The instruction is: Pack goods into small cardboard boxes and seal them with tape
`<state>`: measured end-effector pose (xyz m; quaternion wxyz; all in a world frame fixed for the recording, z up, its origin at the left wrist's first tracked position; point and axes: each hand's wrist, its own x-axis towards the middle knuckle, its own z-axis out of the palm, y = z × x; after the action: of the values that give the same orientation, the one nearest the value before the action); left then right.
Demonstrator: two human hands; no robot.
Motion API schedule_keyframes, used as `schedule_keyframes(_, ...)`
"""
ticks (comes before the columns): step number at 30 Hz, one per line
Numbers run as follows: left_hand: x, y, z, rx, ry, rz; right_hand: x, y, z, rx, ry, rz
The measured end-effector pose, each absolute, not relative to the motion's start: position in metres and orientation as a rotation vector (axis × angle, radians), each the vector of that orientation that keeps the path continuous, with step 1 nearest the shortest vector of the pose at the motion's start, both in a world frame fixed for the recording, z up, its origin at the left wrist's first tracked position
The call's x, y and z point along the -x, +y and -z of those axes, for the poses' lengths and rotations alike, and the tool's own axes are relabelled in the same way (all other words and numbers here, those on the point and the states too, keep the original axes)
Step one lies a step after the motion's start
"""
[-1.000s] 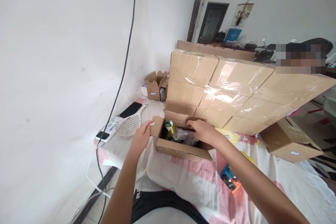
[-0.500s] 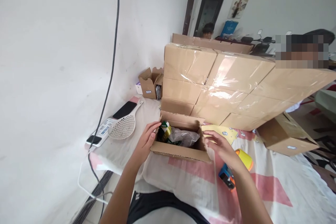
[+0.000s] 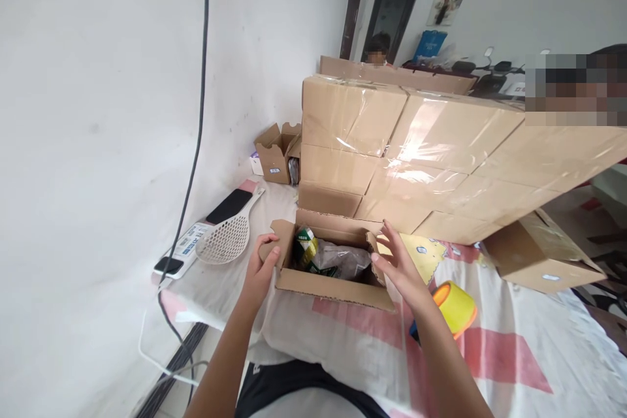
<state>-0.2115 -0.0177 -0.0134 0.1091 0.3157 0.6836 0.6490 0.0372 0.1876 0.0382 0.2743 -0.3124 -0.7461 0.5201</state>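
Observation:
A small open cardboard box (image 3: pixel 337 292) stands in front of me on the cloth with its flaps up. Inside lie a green and yellow carton (image 3: pixel 307 245) and a grey plastic-wrapped bundle (image 3: pixel 345 259); what the bundle holds is hidden. My left hand (image 3: pixel 259 271) pinches the box's left flap (image 3: pixel 284 241), thumb on the near side and fingers behind. At the right end, my right hand (image 3: pixel 394 261) has its thumb on the right flap and its fingers around the outside, up by the back corner.
Taped cardboard cartons (image 3: pixel 426 150) form a wall behind the box. A yellow and orange tape roll (image 3: pixel 458 310) sits to the right, partly behind my forearm. On the left lie a white perforated scoop (image 3: pixel 225 238) and a black phone (image 3: pixel 229 206). A cable (image 3: pixel 198 124) hangs by the wall.
The left flap has swung outward and up in my left hand, which moved slightly left. My right hand came in from beside the box onto its right flap.

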Motion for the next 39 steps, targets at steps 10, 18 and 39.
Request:
schedule_keyframes(10, 0.204, -0.023, 0.015, -1.208, 1.857, -1.916, -0.026, 0.187, -0.025, 0.927, -2.022, -1.468)
schedule_keyframes(18, 0.215, -0.032, 0.033, -1.738, 1.463, -1.772, -0.026, 0.187, -0.004, 0.949, -1.9, -1.48)
schedule_keyframes(39, 0.157, 0.001, -0.032, -1.737, 2.518, -1.282, -0.033, 0.176, 0.003, 0.775, -1.567, -1.75)
